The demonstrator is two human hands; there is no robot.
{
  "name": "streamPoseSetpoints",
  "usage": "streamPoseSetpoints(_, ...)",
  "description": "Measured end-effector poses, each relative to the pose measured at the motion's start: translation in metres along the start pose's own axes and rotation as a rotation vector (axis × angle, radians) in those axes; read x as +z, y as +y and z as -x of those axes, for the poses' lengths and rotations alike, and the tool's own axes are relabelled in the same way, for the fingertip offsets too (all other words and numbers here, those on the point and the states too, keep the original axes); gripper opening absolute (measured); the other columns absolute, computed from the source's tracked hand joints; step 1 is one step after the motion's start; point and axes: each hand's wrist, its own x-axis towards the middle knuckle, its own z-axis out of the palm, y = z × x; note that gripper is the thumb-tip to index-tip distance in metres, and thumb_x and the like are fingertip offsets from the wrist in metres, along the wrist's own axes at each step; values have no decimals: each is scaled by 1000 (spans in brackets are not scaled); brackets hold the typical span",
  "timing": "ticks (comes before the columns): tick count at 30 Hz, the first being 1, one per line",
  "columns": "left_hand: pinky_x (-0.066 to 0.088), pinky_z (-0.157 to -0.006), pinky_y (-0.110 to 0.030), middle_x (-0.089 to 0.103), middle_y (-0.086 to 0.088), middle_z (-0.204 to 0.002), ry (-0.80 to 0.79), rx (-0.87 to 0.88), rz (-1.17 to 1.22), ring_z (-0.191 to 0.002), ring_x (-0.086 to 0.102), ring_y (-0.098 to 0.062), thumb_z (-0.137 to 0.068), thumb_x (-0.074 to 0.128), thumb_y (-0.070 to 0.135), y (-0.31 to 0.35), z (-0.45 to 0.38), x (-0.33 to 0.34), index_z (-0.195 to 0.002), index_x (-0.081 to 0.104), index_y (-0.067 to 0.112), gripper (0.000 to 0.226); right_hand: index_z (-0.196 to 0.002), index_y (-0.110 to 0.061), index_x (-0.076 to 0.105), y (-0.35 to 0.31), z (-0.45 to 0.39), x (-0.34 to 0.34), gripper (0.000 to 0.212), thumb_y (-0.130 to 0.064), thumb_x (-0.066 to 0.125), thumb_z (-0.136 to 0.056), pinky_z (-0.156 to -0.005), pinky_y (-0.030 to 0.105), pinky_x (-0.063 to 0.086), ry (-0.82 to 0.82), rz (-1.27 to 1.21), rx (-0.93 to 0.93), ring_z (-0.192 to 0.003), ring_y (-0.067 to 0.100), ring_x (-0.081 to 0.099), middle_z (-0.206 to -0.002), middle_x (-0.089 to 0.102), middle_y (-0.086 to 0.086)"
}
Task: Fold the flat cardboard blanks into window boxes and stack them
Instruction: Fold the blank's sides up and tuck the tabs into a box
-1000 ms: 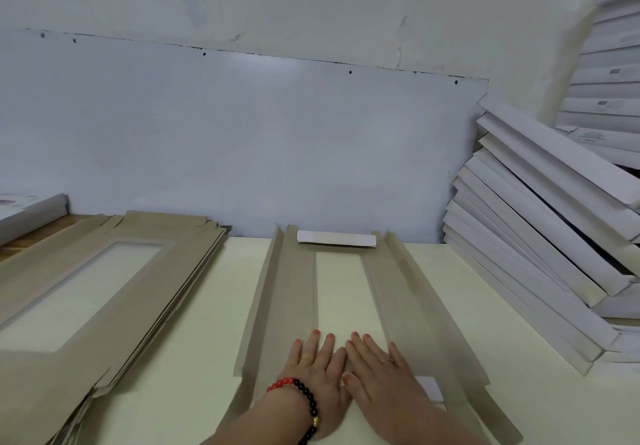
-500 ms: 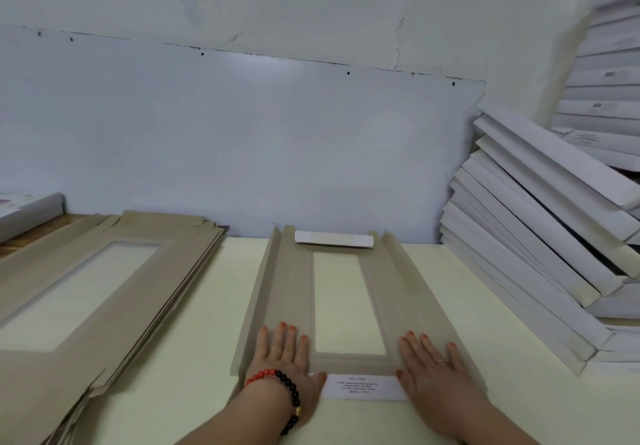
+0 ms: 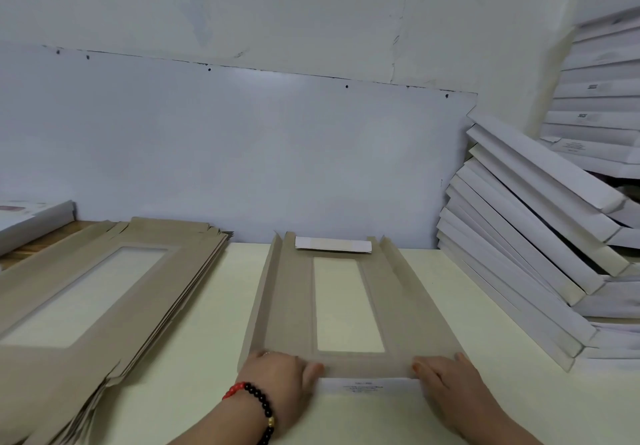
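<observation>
lower centre of frame: my left hand point(image 3: 277, 373) and right hand point(image 3: 446, 380) each clench fingers on the blank point(image 3: 287, 306), near end, on the tabletop point(image 3: 214, 306), probably to crease its flap.

Cardboard blank point(image 3: 346, 309): brown-grey, long and narrow, lying at the middle of the desk, lengthwise from near edge to far edge. Rectangular window cut in its centre panel; both long side flaps raised at a slant; a white flap point(image 3: 333, 245) folded over at the far end; a white printed flap point(image 3: 367, 385) lying flat at the near end.

Stack of flat blanks point(image 3: 104, 292): same brown-grey card, each with a large window, piled unevenly at the left edge of the desk, edges fanned.

Folded window boxes point(image 3: 519, 247): white, long, flat, stacked leaning at the right edge, reaching the far right corner.
</observation>
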Motion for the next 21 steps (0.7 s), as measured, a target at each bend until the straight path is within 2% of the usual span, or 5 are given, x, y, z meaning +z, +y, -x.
streamPoseSetpoints(4,40,-82,-31,64,0,-106,3,-29,78,-104,55,-20,-88,45,54,3,8,-1,-99,57,26,33,-86,-42,57,-2,6,-3,5,-45,59,-88,-116,30,5,-110,-14,-29,-120,-11,47,-117,62,-19)
streamPoseSetpoints(8,43,-93,-31,56,5,-119,-25,-18,126,-114,47,-18,-80,61,52,6,9,4,-119,42,30,49,-137,-48,34,-1,9,-1,62,-61,54,-80,-112,26,11,-194,184,-99,-126,-2,40,-129,49,-27)
streamPoseSetpoints(12,44,-96,-29,54,6,-129,-32,-57,209,-118,53,-16,-79,62,42,11,9,1,-137,33,35,66,-140,-49,33,-7,9,-6,65,-59,55,-79,-104,23,17,-172,149,-141,-120,-3,41,-120,48,-30)
streamPoseSetpoints(17,41,-92,-34,56,-5,-120,16,74,-84,-114,52,-28,-89,48,23,25,16,-2,-118,55,21,30,-125,-54,50,-17,18,-16,47,-54,62,-79,-102,11,17,-113,221,-318,-113,-8,48,-110,52,-29)
streamPoseSetpoints(21,38,-94,-41,53,-13,-123,-26,187,-213,-116,48,-33,-97,40,21,33,21,1,-123,53,14,30,-76,-47,74,-33,32,-25,27,-47,88,-53,-68,12,51,101,282,-545,-60,-4,60,-65,59,-24)
